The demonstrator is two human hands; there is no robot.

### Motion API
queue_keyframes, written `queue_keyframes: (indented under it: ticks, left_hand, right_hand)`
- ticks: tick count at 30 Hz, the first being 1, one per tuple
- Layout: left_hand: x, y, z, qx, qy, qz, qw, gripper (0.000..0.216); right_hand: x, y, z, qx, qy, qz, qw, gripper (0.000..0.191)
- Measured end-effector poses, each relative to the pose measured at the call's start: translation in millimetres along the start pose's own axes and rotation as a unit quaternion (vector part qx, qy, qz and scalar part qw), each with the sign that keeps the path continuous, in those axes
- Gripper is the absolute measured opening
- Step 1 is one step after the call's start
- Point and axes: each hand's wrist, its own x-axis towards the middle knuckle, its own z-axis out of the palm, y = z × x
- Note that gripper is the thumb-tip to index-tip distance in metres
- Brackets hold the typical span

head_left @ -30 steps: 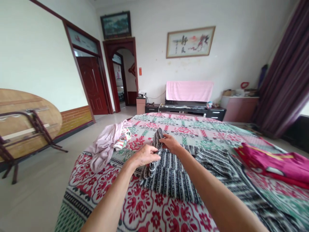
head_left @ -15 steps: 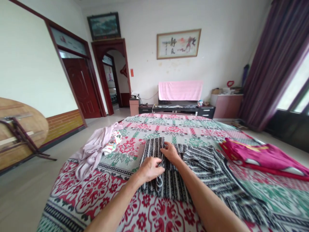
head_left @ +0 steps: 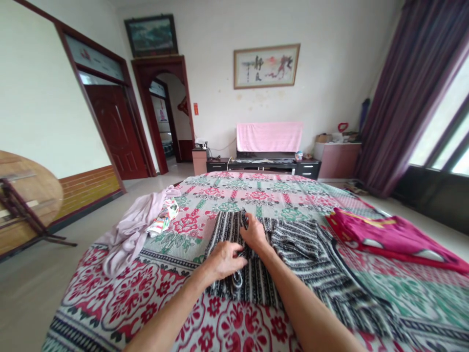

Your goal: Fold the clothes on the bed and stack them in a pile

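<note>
A black-and-white striped knit sweater (head_left: 252,283) lies spread on the bed, its left part folded inward over the body. My left hand (head_left: 225,260) is on that folded part, thumb and fingers curled with dark cloth between them. Just beyond it, my right hand (head_left: 254,232) pinches the edge of the fold near the top. A small loop of cord or trim (head_left: 238,280) shows below my left hand. On the right, one striped sleeve (head_left: 298,238) is bunched across, and the rest of the knit trails toward the lower right. My fingertips are partly hidden by cloth.
The bed has a flowered cover (head_left: 128,298). A crumpled pale pink garment (head_left: 134,220) and a patterned white cloth (head_left: 163,217) lie at left. Folded magenta clothing (head_left: 388,232) lies at right. A folding round table (head_left: 29,190) leans at the left wall.
The view has turned slightly to the right. My right hand has lifted the edge of the fold a little, and both hands stay at the same part of the sweater.
</note>
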Motion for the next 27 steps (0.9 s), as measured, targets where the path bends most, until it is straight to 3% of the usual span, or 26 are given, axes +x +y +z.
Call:
queue_keyframes:
  ticks: [4,7,10,12,17,20,27]
  left_hand:
    - [0.7,-0.4,-1.9,0.002,0.001,0.005,1.000,0.030]
    - [4.3,-5.7,-3.5,0.013,0.106,-0.003,0.994,0.033]
    - [8.1,-18.7,-2.9,0.073,0.230,-0.008,0.970,0.032]
    - [9.0,-29.5,-0.5,0.131,0.251,-0.006,0.959,0.036]
    - [7.9,-47.8,8.8,0.218,0.157,-0.095,0.959,0.048]
    - [8.3,-51.2,11.5,0.229,0.103,-0.146,0.957,0.052]
    - [8.1,-52.6,7.7,0.226,0.081,-0.158,0.958,0.059]
  right_hand:
    - [-1.7,0.7,-4.6,-0.026,0.055,-0.025,0.998,0.052]
    - [-1.4,0.2,-8.6,-0.013,0.072,-0.076,0.994,0.047]
    - [-3.5,-2.9,-8.5,-0.009,0.028,-0.137,0.990,0.040]
    - [-6.9,-4.8,-6.0,-0.030,-0.009,-0.161,0.986,0.038]
    - [-15.6,-2.7,3.4,-0.073,-0.089,-0.140,0.983,0.048]
    - [-17.0,-1.3,6.3,-0.077,-0.101,-0.130,0.983,0.051]
    - [-15.1,-4.0,6.2,-0.081,-0.091,-0.141,0.982,0.053]
